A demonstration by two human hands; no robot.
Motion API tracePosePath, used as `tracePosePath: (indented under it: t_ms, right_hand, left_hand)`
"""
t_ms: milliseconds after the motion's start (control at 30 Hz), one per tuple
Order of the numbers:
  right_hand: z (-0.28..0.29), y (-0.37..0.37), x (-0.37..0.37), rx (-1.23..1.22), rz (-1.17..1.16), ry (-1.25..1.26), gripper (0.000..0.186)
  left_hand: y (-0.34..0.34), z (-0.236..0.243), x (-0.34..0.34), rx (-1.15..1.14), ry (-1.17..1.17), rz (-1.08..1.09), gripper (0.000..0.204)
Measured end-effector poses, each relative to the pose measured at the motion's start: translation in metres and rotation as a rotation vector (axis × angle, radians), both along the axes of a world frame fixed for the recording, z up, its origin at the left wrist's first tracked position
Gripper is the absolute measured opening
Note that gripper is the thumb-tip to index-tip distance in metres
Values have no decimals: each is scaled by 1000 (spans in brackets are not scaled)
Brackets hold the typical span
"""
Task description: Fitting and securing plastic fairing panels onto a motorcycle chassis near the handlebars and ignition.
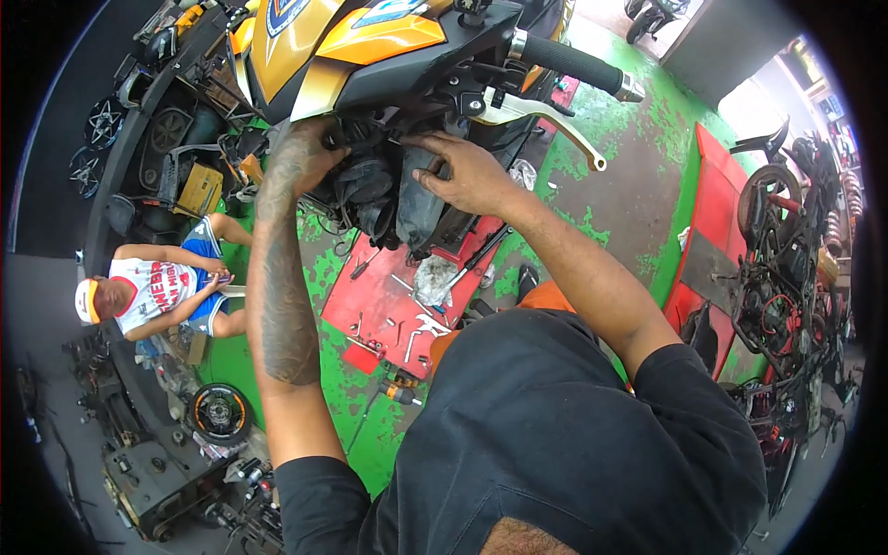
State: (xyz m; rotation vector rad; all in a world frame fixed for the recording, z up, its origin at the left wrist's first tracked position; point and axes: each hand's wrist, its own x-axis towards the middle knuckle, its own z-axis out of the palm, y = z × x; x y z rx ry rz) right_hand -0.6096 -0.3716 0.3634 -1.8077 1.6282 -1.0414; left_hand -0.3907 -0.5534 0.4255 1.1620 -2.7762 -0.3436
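Motorcycle [384, 42], at the top middle of the view, with gold and orange panels above and black inner parts [365, 180] bare below them. Lower and nearer, a red platform [338, 301]. To the left, a seated person [153, 287] in a white cap and blue shorts. Further down, on the green floor [328, 407], a wheel [220, 413] with orange marks. Under the panels, just beside the inner parts, a dark cover [419, 208]. At the top of this cover, the right hand [467, 176], with bent fingers and thumb a little apart; cannot tell if gripping. At the left side of the inner parts, the left hand [310, 153], with fingers partly hidden; cannot tell if wide, narrow or holding. At the upper right, a pale lever [550, 120], and above it a black grip [573, 67]. On the platform, a whitish rag [433, 277]. Near the platform's lower edge, a yellow and black drill [400, 393]. Smallest, on the platform, several metal tools [431, 326].
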Motion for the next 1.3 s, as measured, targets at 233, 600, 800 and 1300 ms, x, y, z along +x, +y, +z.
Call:
tracePosePath:
  t_ms: [233,600,800,1300]
  right_hand:
    - [-12,3,-7,-99,-39,-294,38]
    - [-34,36,-21,-192,-432,-462,18]
    - [-39,29,-6,-122,-465,-368,41]
    - [-42,4,-12,115,-494,-787,49]
  left_hand:
    - [17,14,-2,-61,-159,-120,37]
    - [79,0,28,-238,649,36,21]
    - [138,-88,72,41,1338,447,18]
    - [210,-235,76,681,1163,747,32]
